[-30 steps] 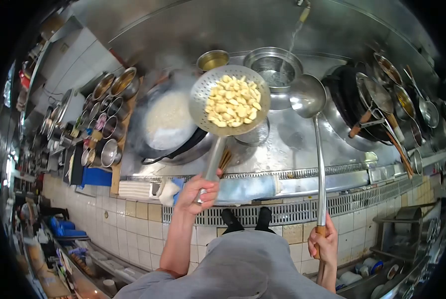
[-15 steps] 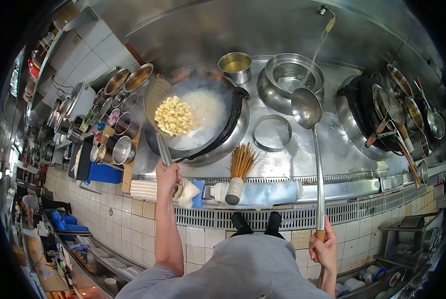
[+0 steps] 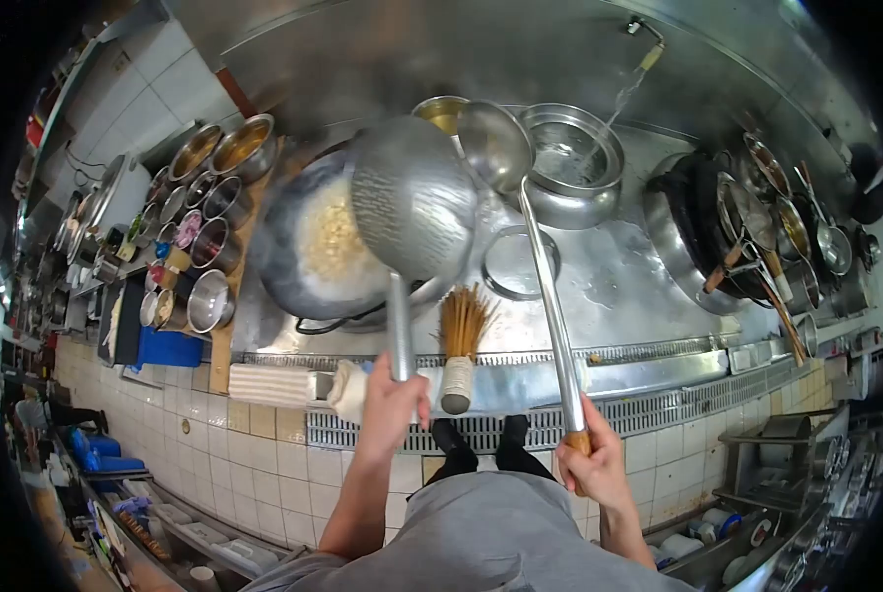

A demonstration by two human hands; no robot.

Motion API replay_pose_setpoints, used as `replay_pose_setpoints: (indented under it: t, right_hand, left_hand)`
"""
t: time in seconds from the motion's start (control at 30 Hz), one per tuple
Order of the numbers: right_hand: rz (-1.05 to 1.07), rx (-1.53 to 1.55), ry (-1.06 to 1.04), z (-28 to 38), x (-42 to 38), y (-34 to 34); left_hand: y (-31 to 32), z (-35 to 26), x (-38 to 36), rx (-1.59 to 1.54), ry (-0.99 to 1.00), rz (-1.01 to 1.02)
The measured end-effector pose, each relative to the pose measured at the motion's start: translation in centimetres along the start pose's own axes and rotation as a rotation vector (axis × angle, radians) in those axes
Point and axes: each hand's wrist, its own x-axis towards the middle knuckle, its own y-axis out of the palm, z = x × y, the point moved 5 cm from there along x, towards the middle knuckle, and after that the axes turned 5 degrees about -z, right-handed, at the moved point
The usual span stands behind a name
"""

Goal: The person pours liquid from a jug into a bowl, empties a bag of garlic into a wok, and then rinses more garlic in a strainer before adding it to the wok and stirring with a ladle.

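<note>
My left hand [image 3: 393,407] is closed round the metal handle of a big round perforated skimmer [image 3: 412,202]. The skimmer hangs over the right part of a wok [image 3: 289,252], its underside turned up and blurred. Pale chunks [image 3: 331,237] lie in cloudy, steaming liquid in the wok. In my right hand [image 3: 595,456] is the wooden end of a long steel ladle [image 3: 548,296]. Its bowl is raised beside the skimmer, in front of a pot of yellowish liquid [image 3: 440,111] and a round steel pot [image 3: 580,158].
A bamboo brush [image 3: 458,345] stands at the stove's front edge beside folded towels [image 3: 274,385]. Behind it is a metal ring [image 3: 520,262]. Water runs from a tap [image 3: 651,57]. Bowls [image 3: 210,301] line the left; a second wok station [image 3: 693,237] is at right.
The skimmer has swung right and turned over, and the chunks it held are now in the wok. The ladle has moved left and back. The view has shifted somewhat.
</note>
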Motion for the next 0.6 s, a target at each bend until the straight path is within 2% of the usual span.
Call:
replay_pose_setpoints:
  t: [0.03,0.07,0.13,0.17,0.27,0.37,0.43,0.53,0.57,0.6]
  right_hand:
    - [0.004,-0.007,-0.032,0.9,0.4,-0.5]
    - [-0.03,-0.024,-0.028,1.2,0.9,-1.3]
    - [-0.041,-0.005,-0.043,1.8,2.1,-3.0]
    - [-0.037,0.023,-0.047,2.0,2.6,-3.8]
    - [-0.083,0.047,-0.035,2.7,5.3,-6.2]
    - [-0.131,-0.065,-0.08,3.9,11.0,-9.0]
    - [-0.169,-0.195,-0.111,4.6,16.0,-11.3]
    - [-0.175,-0.352,-0.177,6.3,24.4,-13.6]
    - [-0.169,-0.338,-0.12,7.4,26.6,-13.6]
    - [-0.161,-0.324,-0.065,8.6,28.6,-13.6]
  left_hand:
    - [1.9,1.0,-0.5,-0.045,-0.088,0.113]
    - [3.3,1.6,-0.6,-0.052,-0.089,0.129]
    - [6.6,4.3,-0.6,-0.217,-0.372,0.264]
    - [7.5,5.4,0.1,-0.217,-0.37,0.279]
    - [10.5,11.5,3.1,-0.545,-0.726,0.412]
    - [13.0,14.6,4.8,-0.656,-0.818,0.355]
    - [14.6,15.1,5.1,-0.605,-0.793,0.342]
    - [14.8,15.2,6.6,0.038,-0.515,0.188]
    - [14.6,16.0,6.8,0.043,-0.513,0.188]
    - [13.9,14.9,7.7,0.47,-0.021,0.094]
